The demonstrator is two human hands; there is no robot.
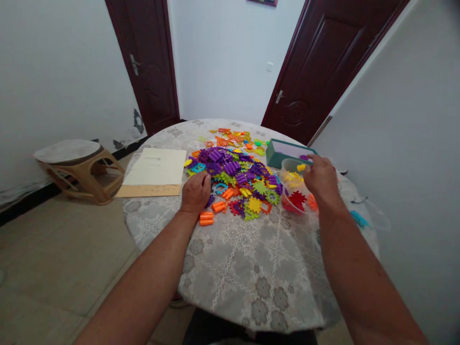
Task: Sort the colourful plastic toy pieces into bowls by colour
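My right hand (322, 178) is closed in a pinch on a small yellow plastic piece (301, 167), held at the rim of a clear plastic tub. Inside that tub lie yellow pieces (292, 180). Red gear-shaped pieces (296, 201) show through clear plastic just below, with an orange piece (312, 203) beside them. My left hand (196, 192) rests as a fist at the left edge of a mixed pile of toy building pieces (232, 167); whatever its fingers may hold is hidden. Orange ridged pieces (206, 219) lie close to the left wrist.
A green box (275, 158) with a purple piece inside stands behind the tub. An open notebook (156, 166) lies at the left of the cloth-covered table (244, 268). Blue pieces (359, 218) sit right of my forearm. A stool (79, 172) stands on the floor at left.
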